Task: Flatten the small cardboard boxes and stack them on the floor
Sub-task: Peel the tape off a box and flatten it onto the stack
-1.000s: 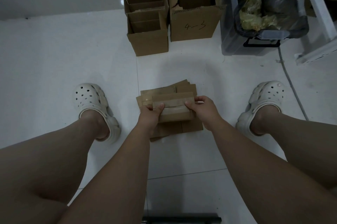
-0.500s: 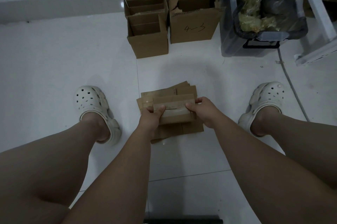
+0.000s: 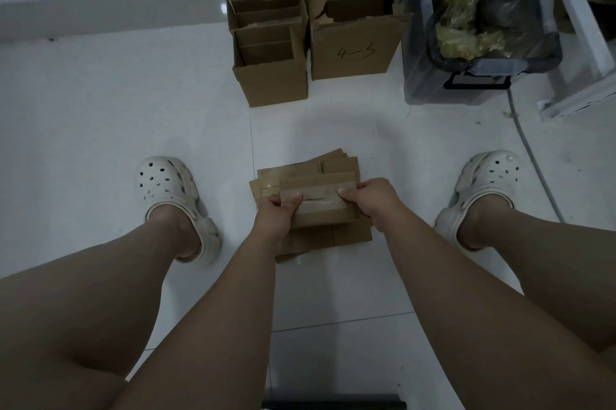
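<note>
A small taped cardboard box (image 3: 318, 199) is held between both hands just above a stack of flattened boxes (image 3: 336, 237) on the white tile floor. My left hand (image 3: 275, 214) grips its left end, thumb on the taped top. My right hand (image 3: 371, 199) grips its right end, thumb on top too. A slit runs along the tape seam between my thumbs. Several upright small open boxes (image 3: 268, 42) stand in a row further back.
A larger box marked "4-3" (image 3: 355, 46) stands right of the small boxes. A clear plastic bin (image 3: 433, 89) with a dark bag of crumpled tape sits at the back right, by a white frame (image 3: 576, 99). A grey cable (image 3: 533, 172) runs past my right shoe.
Both hands keep their grip on the taped box. The box and hands have barely shifted; the slit in the tape seam looks slightly more open.
</note>
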`<state>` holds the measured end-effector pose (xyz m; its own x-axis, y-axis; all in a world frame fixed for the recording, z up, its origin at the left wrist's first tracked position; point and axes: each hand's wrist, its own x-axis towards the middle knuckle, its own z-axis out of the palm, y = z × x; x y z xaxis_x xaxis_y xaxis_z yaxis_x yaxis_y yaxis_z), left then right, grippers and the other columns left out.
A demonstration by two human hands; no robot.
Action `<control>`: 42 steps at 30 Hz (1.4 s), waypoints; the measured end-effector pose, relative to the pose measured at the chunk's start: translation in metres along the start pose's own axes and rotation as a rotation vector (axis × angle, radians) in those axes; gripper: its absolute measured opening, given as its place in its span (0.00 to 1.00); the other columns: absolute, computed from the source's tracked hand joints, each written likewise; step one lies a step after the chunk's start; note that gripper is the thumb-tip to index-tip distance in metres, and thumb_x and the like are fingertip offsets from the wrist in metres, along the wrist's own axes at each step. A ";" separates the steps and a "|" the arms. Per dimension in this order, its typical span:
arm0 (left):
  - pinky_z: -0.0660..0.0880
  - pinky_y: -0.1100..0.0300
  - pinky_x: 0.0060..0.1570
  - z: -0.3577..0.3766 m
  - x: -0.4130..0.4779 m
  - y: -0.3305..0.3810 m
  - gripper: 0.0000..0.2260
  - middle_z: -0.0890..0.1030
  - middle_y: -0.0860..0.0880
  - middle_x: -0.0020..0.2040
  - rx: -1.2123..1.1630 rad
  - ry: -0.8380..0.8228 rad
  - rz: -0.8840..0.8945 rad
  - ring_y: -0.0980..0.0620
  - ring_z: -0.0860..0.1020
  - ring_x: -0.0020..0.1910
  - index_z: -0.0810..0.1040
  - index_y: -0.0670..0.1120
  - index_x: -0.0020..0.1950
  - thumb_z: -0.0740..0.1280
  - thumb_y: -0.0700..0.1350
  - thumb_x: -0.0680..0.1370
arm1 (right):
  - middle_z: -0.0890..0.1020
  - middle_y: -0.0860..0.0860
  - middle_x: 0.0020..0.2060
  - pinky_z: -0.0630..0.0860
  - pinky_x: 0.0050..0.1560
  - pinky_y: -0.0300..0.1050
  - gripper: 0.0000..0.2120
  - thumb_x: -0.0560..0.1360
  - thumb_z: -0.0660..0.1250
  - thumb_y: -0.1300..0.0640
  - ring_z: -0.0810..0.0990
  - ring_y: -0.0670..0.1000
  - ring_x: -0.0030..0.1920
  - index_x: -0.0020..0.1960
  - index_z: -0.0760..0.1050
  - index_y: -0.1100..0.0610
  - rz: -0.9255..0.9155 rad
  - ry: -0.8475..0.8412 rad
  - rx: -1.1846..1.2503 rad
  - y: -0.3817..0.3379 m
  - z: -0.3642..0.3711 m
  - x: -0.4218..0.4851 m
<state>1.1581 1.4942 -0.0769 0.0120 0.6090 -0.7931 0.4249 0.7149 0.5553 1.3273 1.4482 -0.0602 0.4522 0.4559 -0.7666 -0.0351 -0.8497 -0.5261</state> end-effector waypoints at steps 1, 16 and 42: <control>0.72 0.49 0.59 0.000 0.000 0.000 0.23 0.74 0.43 0.59 -0.001 0.000 0.000 0.42 0.73 0.60 0.69 0.43 0.63 0.68 0.56 0.75 | 0.80 0.58 0.49 0.77 0.48 0.48 0.19 0.70 0.75 0.51 0.79 0.57 0.51 0.51 0.77 0.64 0.001 0.012 -0.029 0.002 -0.002 0.000; 0.71 0.48 0.63 0.003 0.001 -0.004 0.25 0.73 0.44 0.61 -0.005 -0.020 -0.004 0.44 0.72 0.59 0.68 0.42 0.66 0.68 0.56 0.75 | 0.79 0.60 0.56 0.78 0.55 0.48 0.29 0.67 0.77 0.51 0.79 0.56 0.54 0.59 0.74 0.68 0.141 0.029 0.210 0.016 -0.008 -0.006; 0.71 0.50 0.62 0.004 -0.003 -0.002 0.24 0.74 0.45 0.61 -0.022 -0.020 0.006 0.45 0.73 0.59 0.68 0.43 0.65 0.68 0.55 0.76 | 0.81 0.60 0.53 0.77 0.60 0.51 0.18 0.71 0.75 0.54 0.80 0.58 0.55 0.53 0.76 0.65 0.136 -0.071 0.222 0.016 -0.010 0.004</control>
<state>1.1611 1.4898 -0.0767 0.0327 0.6064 -0.7945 0.4050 0.7187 0.5652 1.3376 1.4338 -0.0680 0.3669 0.3653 -0.8555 -0.2896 -0.8291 -0.4782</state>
